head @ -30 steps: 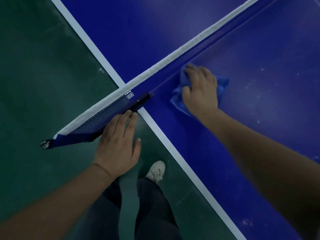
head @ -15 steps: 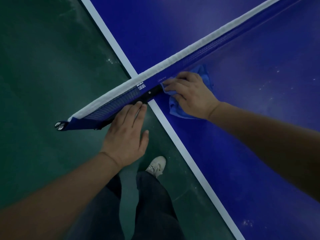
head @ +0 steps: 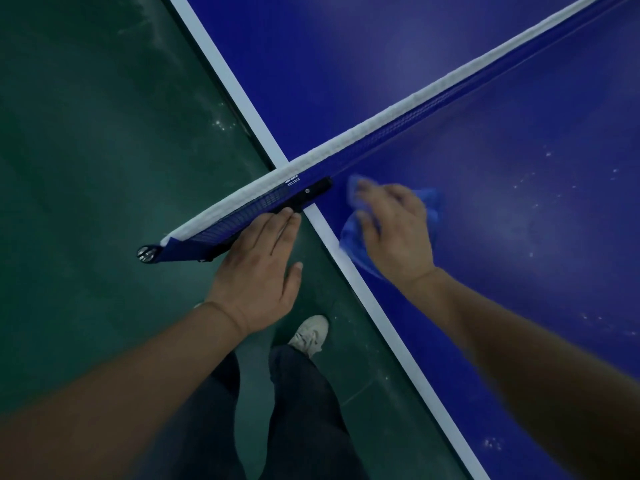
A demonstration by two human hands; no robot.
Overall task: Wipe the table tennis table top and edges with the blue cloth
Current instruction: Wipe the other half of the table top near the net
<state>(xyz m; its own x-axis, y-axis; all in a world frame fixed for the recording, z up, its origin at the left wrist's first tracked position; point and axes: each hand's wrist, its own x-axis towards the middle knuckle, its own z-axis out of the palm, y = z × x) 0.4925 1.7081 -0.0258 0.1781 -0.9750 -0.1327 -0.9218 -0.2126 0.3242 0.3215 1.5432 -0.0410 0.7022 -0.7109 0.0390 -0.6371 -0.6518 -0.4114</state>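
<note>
The blue table tennis table (head: 519,271) fills the right half of the view, with a white stripe along its side edge (head: 388,317). My right hand (head: 394,230) presses the crumpled blue cloth (head: 356,247) flat on the top, close to the edge stripe and just right of the net's black clamp (head: 308,195). My left hand (head: 259,271) lies flat with fingers together against the underside of the net bracket that sticks out past the table; it holds nothing that I can see. White specks dot the top to the right of the cloth.
The net (head: 398,126) with its white top band runs diagonally from the bracket end (head: 149,252) up to the right. A dark green floor (head: 86,168) lies left of the table. My dark trousers and a white shoe (head: 310,336) are below.
My right hand has slid the cloth back from the net clamp toward me along the white edge stripe. My left hand stays on the net bracket.
</note>
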